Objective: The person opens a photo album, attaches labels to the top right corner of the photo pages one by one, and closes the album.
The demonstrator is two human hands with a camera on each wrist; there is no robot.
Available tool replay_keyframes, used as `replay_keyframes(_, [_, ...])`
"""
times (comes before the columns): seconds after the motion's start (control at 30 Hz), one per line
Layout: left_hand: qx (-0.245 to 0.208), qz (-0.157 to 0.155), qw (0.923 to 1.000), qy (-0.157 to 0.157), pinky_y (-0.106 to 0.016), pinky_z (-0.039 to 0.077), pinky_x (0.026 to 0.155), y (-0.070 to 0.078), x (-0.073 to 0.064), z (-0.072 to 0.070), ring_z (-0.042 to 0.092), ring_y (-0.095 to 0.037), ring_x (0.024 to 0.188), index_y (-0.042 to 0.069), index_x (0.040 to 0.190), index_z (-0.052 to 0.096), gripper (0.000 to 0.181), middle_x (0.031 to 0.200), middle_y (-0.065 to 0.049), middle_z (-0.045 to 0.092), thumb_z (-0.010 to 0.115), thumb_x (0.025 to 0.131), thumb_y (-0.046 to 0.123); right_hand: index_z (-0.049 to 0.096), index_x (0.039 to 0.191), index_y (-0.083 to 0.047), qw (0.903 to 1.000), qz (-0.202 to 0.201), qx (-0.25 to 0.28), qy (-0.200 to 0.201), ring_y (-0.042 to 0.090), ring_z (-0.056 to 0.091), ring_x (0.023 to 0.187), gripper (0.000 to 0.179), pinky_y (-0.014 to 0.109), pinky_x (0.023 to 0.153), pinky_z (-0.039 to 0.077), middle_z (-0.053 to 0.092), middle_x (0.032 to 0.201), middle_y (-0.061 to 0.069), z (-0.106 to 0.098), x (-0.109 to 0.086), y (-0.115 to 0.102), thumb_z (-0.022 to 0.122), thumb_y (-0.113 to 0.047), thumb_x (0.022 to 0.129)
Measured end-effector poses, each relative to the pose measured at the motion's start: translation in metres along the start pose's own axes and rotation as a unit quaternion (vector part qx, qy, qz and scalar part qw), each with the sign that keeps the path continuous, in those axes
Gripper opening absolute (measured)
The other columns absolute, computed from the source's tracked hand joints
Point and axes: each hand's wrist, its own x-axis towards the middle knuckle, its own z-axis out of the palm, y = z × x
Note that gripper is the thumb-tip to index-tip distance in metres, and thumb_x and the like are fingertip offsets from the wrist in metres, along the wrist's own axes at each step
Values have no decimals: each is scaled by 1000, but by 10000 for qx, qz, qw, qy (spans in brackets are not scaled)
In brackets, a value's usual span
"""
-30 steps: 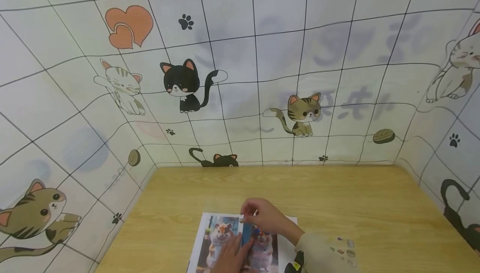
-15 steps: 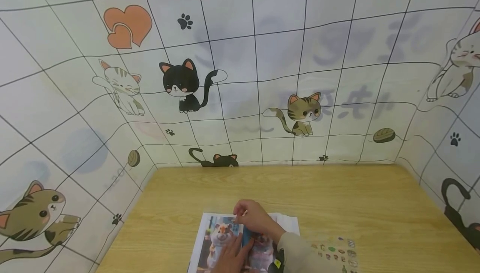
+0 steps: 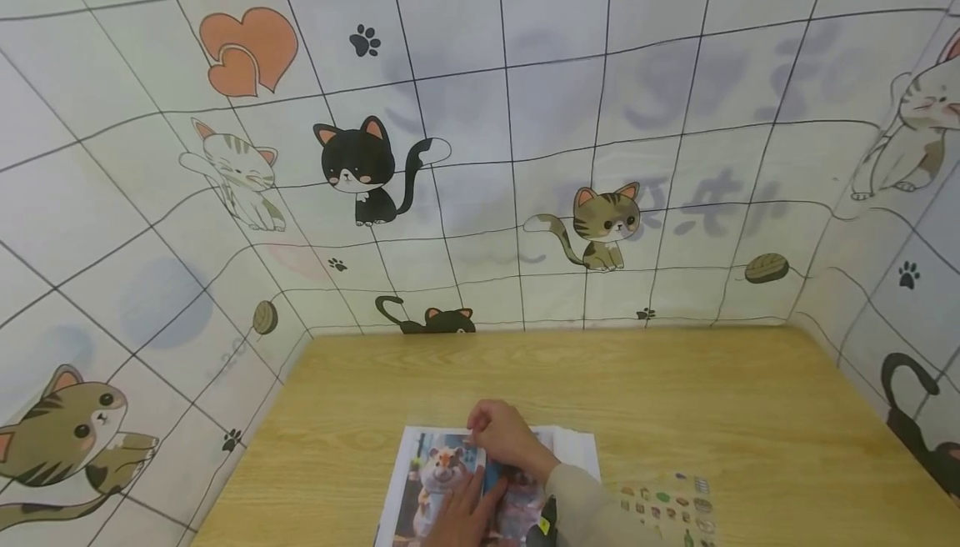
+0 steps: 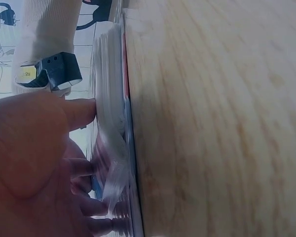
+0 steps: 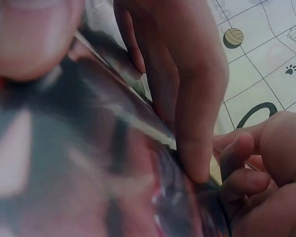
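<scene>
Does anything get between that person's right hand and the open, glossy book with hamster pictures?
Nothing visible does: the bare right hand is over the top of the open, glossy book. The bare left hand rests on its pages lower down, not in between. Whether the right hand touches it is unclear.

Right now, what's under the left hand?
The open book: the left hand rests across parts of the left picture and right picture. Hamsters show around it; the print directly beneath is covered, so I can't tell what's there.

unreadable yellow label on wrist device, blurred wall lettering
</scene>
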Motion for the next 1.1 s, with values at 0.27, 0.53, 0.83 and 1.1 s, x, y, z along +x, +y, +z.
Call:
replay_keyframes(0.27, [408, 284, 9980, 392, -59, 43, 85, -4, -1, 4, 45, -46, 120, 15, 135, 47, 70, 134, -26, 46, 48, 84, 64, 61, 82, -3, 9983, -159, -488, 271, 8, 50, 58, 14, 24, 54, 41, 57, 66, -2, 3, 1, 0, 56, 8, 73])
replay_keyframes(0.53, [417, 271, 9978, 445, -59, 44, 84, -6, 0, 6, 46, -45, 120, 16, 134, 48, 70, 135, -25, 46, 48, 84, 65, 59, 82, -5, 9959, -48, -768, 474, 9, 50, 58, 17, 24, 53, 41, 55, 65, -4, 7, 3, -1, 57, 8, 71])
replay_keyframes(0.83, [884, 502, 9913, 840, -55, 47, 80, -9, -1, 11, 51, -41, 115, 16, 132, 49, 69, 131, -24, 50, 43, 85, 67, 58, 82, -7, 9926, 243, -1048, 564, 12, 49, 60, 19, 26, 55, 40, 57, 68, 1, 10, 3, -5, 60, 6, 69])
replay_keyframes(1.1, [760, 484, 9930, 762, -55, 46, 81, -11, 0, 14, 50, -42, 116, 16, 132, 48, 68, 132, -24, 49, 44, 86, 66, 58, 79, -7, 9908, 160, -1144, 703, 11, 47, 58, 18, 24, 52, 39, 56, 66, 0, 12, 2, -4, 60, 7, 67])
